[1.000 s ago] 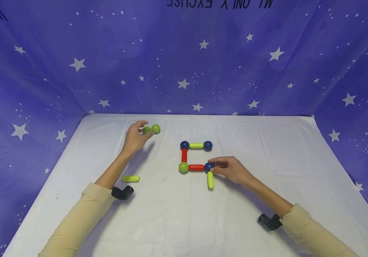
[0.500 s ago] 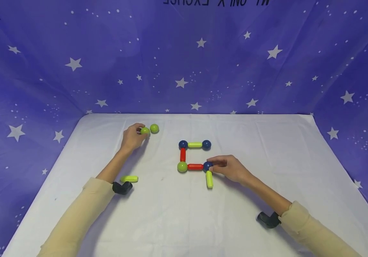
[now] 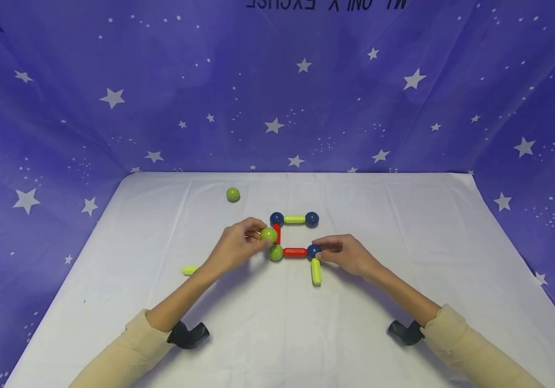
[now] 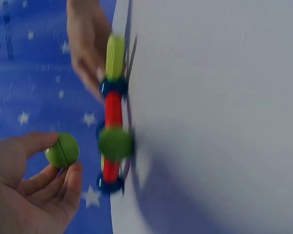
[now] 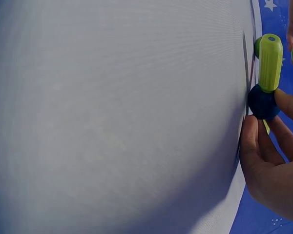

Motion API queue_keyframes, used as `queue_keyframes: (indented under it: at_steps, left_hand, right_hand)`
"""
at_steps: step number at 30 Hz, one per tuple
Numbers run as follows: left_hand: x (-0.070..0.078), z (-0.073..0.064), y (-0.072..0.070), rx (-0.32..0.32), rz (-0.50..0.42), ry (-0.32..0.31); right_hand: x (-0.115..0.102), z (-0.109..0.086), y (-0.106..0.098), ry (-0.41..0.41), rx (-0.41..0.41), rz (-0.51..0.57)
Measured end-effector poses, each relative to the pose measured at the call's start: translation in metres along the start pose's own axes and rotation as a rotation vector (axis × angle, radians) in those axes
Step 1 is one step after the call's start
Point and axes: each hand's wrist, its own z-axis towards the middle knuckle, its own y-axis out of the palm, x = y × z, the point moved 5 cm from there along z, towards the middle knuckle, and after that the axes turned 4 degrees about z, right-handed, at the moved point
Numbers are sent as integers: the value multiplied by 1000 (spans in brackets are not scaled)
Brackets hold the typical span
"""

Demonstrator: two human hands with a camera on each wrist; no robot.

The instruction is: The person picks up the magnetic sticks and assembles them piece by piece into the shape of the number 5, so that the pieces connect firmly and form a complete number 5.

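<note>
A green ball [image 4: 63,150] is pinched between the thumb and fingers of my left hand [image 3: 241,242], raised over the left side of a ball-and-rod figure. My right hand [image 3: 350,255] pinches the blue ball [image 5: 263,102] at the figure's near right corner. From that ball a yellow-green rod [image 3: 316,271] points toward me, its other end free. A red rod [image 3: 295,252] joins it to a green corner ball [image 3: 276,253]. Another red rod [image 3: 278,233], partly hidden, runs to a far blue ball [image 3: 277,218]. A yellow-green rod [image 3: 294,219] links that to another blue ball [image 3: 312,219].
A loose green ball [image 3: 233,194] lies at the back left of the white-covered table [image 3: 384,205]. Partly behind my left forearm is a loose yellow-green rod [image 3: 191,270]. A purple star-printed cloth [image 3: 238,134] hangs behind and at the sides.
My left hand took one of two green balls at the back left and carried it right and toward me, to the figure. My right hand stays on the blue ball.
</note>
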Motion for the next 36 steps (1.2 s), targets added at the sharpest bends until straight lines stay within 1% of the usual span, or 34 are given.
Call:
queue_keyframes:
  at_steps: [4,7,9,11,14,17,21,26,36]
  left_hand:
    - [19,-16,30,-125,-20,74]
    - [29,-26,51,-217,-35,124]
    - [34,-31,62,-262,-47,152]
    - [37,-35,72,-294,-63,182]
    - [40,-40,85,-335,-83,191]
    - [39,-42,96,-370,-96,174]
    - [36,-42,104,-376,-90,148]
    - [38,-39,109,-365,-76,147]
    - [40,-37,112,-312,-49,155]
  right_hand:
    - [0,-1,-1,-11,-5,11]
    - [0,-1,-1,-20,-10,26]
    - [0,-1,0,-25,-12,35]
    - [0,-1,0,-29,-14,40]
    - [-1,-2,0,-35,-15,40]
    - [-1,-2,1,-38,-17,34]
    - [-2,-2,1,-42,-16,25]
    - [-2,-2,0,-44,-8,26]
    - [-2,-2,1,-56,-5,20]
